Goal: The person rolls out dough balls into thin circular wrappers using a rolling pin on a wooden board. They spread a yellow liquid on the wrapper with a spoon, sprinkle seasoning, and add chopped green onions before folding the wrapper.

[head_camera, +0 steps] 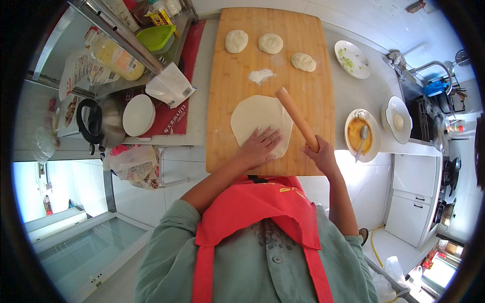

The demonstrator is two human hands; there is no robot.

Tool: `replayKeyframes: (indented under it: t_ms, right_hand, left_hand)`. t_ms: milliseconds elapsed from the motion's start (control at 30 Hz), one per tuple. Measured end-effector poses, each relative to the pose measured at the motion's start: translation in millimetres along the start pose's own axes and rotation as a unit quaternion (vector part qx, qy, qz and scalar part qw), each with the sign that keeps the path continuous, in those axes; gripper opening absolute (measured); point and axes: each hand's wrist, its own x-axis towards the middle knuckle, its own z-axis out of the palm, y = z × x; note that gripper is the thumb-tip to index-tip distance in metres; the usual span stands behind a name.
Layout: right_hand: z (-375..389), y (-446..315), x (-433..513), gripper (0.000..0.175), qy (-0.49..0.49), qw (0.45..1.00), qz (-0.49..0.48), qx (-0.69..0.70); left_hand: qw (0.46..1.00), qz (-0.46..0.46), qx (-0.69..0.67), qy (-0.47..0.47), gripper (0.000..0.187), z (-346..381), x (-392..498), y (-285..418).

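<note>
A thin, rolled-out sheet of dough lies flat on the wooden board, near its front edge. My left hand rests on the lower part of the sheet with its fingers spread. In my right hand is the near end of a wooden rolling pin, which slants up to the left, its far end over or beside the sheet's upper right edge. Beyond the sheet is a small heap of white flour. Dough pieces sit farther back: one at left, one in the middle, one at right.
Right of the board stand a plate with chopped green bits, a bowl of orange-brown liquid with a spoon, and a white bowl. At left are a white paper bag, a round white bowl and a metal kettle.
</note>
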Motion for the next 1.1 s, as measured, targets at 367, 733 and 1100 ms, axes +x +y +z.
replayKeyframes:
  t_ms: [367,733,1100]
  right_hand:
    - [38,-15,78,0.028,0.157,0.985,0.041,-0.055]
    - [34,0,96,0.031,0.150,0.980,0.127,-0.033]
    - [70,-27,56,0.046,0.098,0.927,-0.205,-0.299]
  left_hand:
    - [0.995,-0.092,-0.002,-0.028,0.071,5,22,-27]
    - [0.995,-0.060,0.023,-0.071,0.070,5,40,-17]
    - [0.970,-0.188,-0.037,0.153,0.066,-43,-9,-51]
